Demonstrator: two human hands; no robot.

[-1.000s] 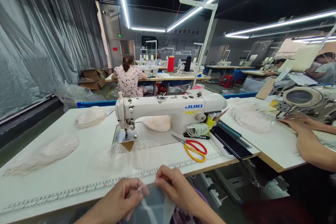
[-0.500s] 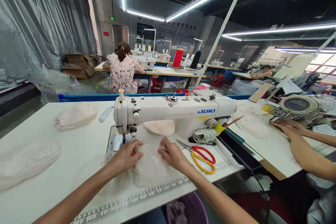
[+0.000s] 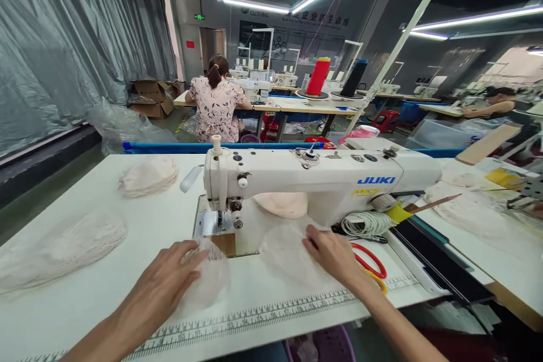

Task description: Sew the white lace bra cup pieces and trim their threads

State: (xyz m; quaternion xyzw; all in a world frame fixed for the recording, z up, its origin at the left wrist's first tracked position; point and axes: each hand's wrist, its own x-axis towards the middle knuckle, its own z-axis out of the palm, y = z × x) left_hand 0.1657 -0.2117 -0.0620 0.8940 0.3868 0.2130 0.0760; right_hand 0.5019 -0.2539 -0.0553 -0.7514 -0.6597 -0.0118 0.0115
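Observation:
My left hand (image 3: 163, 280) rests with its fingers apart on a thin, sheer white fabric piece (image 3: 210, 283), just in front of the needle area of the white sewing machine (image 3: 280, 172). My right hand (image 3: 333, 251) pinches the upper right edge of another sheer fabric piece (image 3: 284, 251), which lies flat below the machine arm. Behind that piece a pale fabric stack (image 3: 282, 203) shows under the arm. Red and yellow scissors (image 3: 371, 260) lie partly hidden by my right hand and forearm.
Two fabric stacks (image 3: 146, 176) (image 3: 63, 249) lie at the left. A coil of cord (image 3: 367, 224) sits by the machine's right end. A printed ruler (image 3: 254, 314) runs along the table's front edge. A purple basket (image 3: 326, 345) stands below. A person (image 3: 218, 99) sits beyond.
My hands have moved apart. The left one has opened over one sheer piece, and the right one is at another. The view has turned rightward at the sides, and the neighbouring person's hands have left it.

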